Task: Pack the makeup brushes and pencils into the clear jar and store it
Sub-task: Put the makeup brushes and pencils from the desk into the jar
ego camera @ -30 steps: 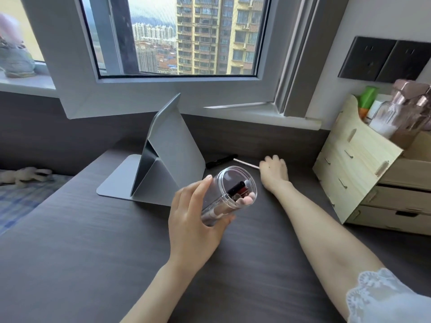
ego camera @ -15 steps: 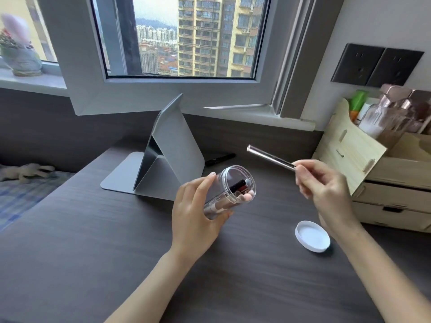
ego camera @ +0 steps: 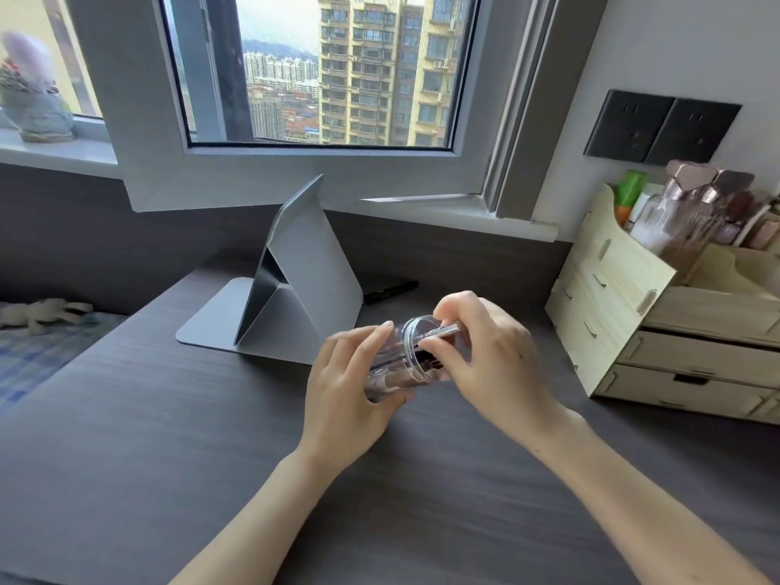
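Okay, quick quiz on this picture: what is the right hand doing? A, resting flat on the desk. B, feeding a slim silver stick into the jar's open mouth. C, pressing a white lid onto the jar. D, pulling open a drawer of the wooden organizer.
B: the right hand pinches the silver stick at the mouth of the clear jar, which the left hand holds tilted.

Desk (ego camera: 126,458): dark grey-brown w/ fine wood grain. Folded stand (ego camera: 304,289) – pale silver-grey, darker in the fold. Clear jar (ego camera: 401,356), contents showing black, red and pinkish-beige; the pencil (ego camera: 441,331) at its mouth is shiny silver. Black pen (ego camera: 390,289) behind. Wooden organizer (ego camera: 612,297) – light yellowish wood, bottles (ego camera: 692,204) in it rose-gold-capped, plus a green-orange tube (ego camera: 629,192). Wall sockets (ego camera: 662,126) matt black. Bed sheet (ego camera: 29,356): blue-white check.
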A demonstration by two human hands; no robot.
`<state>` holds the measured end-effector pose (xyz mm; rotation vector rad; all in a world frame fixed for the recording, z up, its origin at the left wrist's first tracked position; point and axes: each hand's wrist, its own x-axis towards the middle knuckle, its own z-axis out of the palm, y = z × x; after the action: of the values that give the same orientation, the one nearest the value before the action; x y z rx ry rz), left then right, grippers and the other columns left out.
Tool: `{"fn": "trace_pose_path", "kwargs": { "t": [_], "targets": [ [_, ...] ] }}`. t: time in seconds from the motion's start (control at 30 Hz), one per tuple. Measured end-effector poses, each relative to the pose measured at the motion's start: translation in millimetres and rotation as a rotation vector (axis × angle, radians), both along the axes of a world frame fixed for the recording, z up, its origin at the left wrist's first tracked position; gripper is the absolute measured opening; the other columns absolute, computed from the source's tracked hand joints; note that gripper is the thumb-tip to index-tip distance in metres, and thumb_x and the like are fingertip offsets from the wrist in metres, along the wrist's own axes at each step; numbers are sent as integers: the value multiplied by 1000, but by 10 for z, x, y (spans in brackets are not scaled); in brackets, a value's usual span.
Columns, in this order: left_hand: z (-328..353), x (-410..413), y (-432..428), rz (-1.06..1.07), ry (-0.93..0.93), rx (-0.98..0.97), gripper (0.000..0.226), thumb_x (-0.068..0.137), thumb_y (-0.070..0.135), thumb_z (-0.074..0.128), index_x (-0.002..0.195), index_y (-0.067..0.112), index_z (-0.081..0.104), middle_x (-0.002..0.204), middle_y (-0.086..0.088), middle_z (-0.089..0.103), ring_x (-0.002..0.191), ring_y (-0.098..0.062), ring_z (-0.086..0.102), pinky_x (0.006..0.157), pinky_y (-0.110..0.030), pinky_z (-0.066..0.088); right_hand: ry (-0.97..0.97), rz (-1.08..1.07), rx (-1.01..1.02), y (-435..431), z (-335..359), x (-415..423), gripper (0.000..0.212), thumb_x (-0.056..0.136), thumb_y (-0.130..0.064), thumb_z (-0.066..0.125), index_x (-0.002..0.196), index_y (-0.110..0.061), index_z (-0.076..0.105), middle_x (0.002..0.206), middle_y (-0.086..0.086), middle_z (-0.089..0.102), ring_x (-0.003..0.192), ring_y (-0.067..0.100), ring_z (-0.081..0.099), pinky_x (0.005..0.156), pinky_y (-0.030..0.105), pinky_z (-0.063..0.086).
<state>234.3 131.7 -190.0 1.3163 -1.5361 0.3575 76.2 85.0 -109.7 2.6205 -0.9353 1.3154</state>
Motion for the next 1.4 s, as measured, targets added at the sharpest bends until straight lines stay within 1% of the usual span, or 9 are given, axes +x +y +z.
{"fn": "trace_pose_path", "kwargs": {
  "t": [0.17,0.33,0.43,0.6,0.87,1.0,1.1,1.23,1.4],
  "targets": [
    [17,-8,-3,21,167,24,78,57,29,83,126,20,48,115,4,59,104,-12,50,94,-8,31,-206,169,230,-58,126,-20,23,76,-42,63,81,-20,63,62,-12,54,56,7,42,54,12,34],
    [31,1,-8,36,244,25,77,57,34,80,126,24,46,114,12,53,102,-10,50,91,-10,34,-413,163,440,-515,103,143,24,95,-24,46,87,-19,67,71,-4,64,61,12,53,60,30,44],
    [46,7,-10,44,246,15,79,56,33,82,126,24,46,113,12,53,101,-9,49,91,-9,33,-46,-96,410,-1070,-186,437,24,94,-15,47,106,-10,67,101,6,71,97,27,63,85,36,46],
    [18,40,-9,39,226,32,79,59,37,80,127,24,45,116,15,49,106,-7,48,92,-10,35,571,-177,469,-1667,-550,952,46,94,-11,42,140,-11,37,145,11,42,133,31,36,104,43,38],
    [29,67,-31,59,231,30,78,61,42,78,128,26,42,117,17,48,105,-4,46,93,-11,35,867,-377,161,-1934,-715,1203,29,95,-15,40,116,-8,58,124,11,56,116,29,48,91,39,41],
    [28,41,-33,55,249,10,73,61,44,73,127,23,46,114,20,49,103,-6,48,93,-9,31,702,-342,278,-1794,-732,956,25,93,-18,43,115,-9,52,119,13,54,109,36,53,84,43,45],
    [8,27,-34,51,229,11,76,59,40,77,126,23,46,115,18,50,103,-8,49,94,-10,32,292,-231,517,-1517,-531,657,31,95,-22,41,122,-15,53,118,12,57,104,37,58,83,41,46],
    [-17,26,-38,42,194,16,79,57,32,82,126,22,47,116,17,51,103,-9,49,94,-11,32,-269,94,678,-850,-65,72,23,90,-15,55,109,-20,67,74,-6,62,59,5,51,57,19,42],
    [-33,8,-25,40,185,42,77,58,32,81,126,24,47,114,15,50,102,-11,48,92,-14,35,-256,152,558,-31,408,-527,16,73,-11,76,74,-20,64,69,-3,65,61,8,59,59,11,47]
  ]
}}
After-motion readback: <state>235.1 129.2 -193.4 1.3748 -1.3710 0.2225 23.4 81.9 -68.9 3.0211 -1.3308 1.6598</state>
